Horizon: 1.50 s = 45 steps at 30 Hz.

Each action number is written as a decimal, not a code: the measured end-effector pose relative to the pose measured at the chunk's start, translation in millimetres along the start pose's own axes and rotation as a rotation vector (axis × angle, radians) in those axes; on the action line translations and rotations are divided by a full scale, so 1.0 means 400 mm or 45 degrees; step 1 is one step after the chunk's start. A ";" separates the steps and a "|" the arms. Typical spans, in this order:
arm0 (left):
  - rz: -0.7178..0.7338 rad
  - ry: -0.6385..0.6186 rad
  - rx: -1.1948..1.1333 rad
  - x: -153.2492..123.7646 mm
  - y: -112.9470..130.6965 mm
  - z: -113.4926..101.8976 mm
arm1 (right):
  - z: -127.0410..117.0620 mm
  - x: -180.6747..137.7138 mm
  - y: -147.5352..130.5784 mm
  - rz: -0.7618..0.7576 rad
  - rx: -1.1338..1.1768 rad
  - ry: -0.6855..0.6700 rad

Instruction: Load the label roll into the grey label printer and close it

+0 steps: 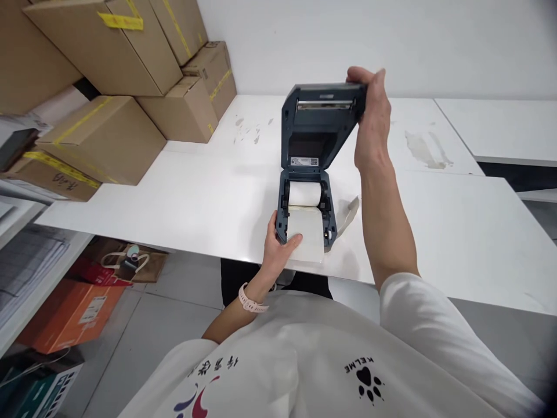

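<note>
A dark label printer (329, 223) stands on the white table with its lid (313, 125) raised. Inside it sits a roll of white labels (304, 193), and a label strip (306, 229) runs from the roll over the front edge. My left hand (278, 249) grips the printer's front left corner, its thumb lying on the strip. With my right hand (375, 119) I hold the lid by its upper right edge, fingers behind it. Right of the printer, a curled piece of paper strip (349, 216) rests on the table.
Cardboard boxes (104, 136) with yellow tape are stacked at the left of the white table (209, 200). Torn paper residue (426, 150) sticks to the tabletop at right. Below on the left are an orange box (72, 313) and a shelf with papers (32, 267). A white wall closes the back.
</note>
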<state>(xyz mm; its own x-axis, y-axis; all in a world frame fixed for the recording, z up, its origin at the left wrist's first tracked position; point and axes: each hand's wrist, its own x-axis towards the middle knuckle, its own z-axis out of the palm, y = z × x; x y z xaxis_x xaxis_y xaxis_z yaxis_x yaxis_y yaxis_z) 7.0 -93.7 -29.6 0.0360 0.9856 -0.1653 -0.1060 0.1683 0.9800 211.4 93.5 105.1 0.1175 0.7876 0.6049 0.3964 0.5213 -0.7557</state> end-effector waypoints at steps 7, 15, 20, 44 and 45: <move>0.014 -0.077 -0.050 -0.010 -0.022 -0.051 | -0.027 -0.363 -0.073 -0.122 -0.025 0.028; 0.112 0.016 -0.042 0.051 0.063 -0.023 | 0.027 -0.555 -0.048 -0.080 -0.172 0.121; 0.008 -0.010 -0.146 0.071 0.043 0.002 | 0.035 -0.562 -0.042 -0.060 -0.160 0.115; -0.278 -0.128 0.003 -0.088 0.011 0.001 | 0.032 -0.556 -0.022 -0.130 -0.362 0.052; -0.288 -0.127 -0.012 -0.086 0.021 0.002 | 0.030 -0.556 -0.025 -0.148 -0.415 0.020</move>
<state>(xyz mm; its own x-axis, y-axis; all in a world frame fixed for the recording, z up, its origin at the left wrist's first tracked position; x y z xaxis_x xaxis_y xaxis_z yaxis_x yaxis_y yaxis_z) 5.5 -126.2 -15.6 0.1581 0.9163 -0.3679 -0.0932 0.3847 0.9183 170.5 -83.0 -24.7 0.0673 0.7228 0.6878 0.6780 0.4727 -0.5630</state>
